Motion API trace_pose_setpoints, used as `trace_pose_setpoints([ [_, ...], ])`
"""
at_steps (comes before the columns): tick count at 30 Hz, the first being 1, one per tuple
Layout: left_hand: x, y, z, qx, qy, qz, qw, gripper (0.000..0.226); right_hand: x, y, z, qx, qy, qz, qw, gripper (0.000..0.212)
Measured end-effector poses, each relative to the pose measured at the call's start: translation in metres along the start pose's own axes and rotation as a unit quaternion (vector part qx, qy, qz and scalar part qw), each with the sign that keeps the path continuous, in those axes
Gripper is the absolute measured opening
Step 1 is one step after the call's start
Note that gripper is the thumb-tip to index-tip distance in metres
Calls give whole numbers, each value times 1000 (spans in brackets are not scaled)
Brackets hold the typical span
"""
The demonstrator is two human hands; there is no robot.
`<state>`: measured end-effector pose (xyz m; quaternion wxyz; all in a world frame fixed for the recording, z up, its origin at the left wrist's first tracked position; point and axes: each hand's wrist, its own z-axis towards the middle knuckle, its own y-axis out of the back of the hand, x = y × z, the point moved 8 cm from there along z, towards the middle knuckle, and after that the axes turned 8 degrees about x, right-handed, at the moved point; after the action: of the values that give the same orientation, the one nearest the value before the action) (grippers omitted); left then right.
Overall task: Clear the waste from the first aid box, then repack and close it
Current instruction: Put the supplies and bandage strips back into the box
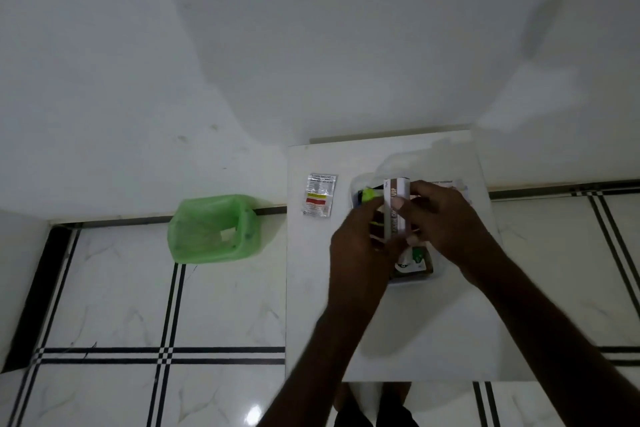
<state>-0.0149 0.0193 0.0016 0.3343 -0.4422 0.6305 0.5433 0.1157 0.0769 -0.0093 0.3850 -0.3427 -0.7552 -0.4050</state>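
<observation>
A clear plastic first aid box [437, 274] sits open on a small white table [415, 333], its transparent lid [408, 161] tipped back behind it. Over the box both hands hold a long white and brown ointment carton [398, 204] marked USP. My right hand [446, 222] grips its right side with thumb and fingers. My left hand [360, 246] touches its left side and lower end, next to a small green-yellow item [370, 193] in the box. More packets lie in the box below the hands, partly hidden. A silver medicine sachet [319, 195] lies on the table left of the box.
A bin lined with a green plastic bag [214, 229] stands on the tiled floor to the left of the table, against the white wall. Flat packets [450, 184] show behind my right hand. My feet are under the table's near edge.
</observation>
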Motion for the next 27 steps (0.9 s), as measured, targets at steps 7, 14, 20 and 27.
trace_pose_setpoints([
  [7,13,-2,10,-55,-55,305,949,49,-13,46,6,-148,17,-235,961,39],
  [14,30,-10,24,-2,-47,321,946,72,-11,16,7,-177,-8,-340,924,52],
  [20,37,-6,26,-10,-54,288,956,55,-19,11,5,-170,-18,-374,912,66],
  [27,44,-1,33,-20,-17,250,968,53,-30,1,12,-126,21,-416,900,70],
])
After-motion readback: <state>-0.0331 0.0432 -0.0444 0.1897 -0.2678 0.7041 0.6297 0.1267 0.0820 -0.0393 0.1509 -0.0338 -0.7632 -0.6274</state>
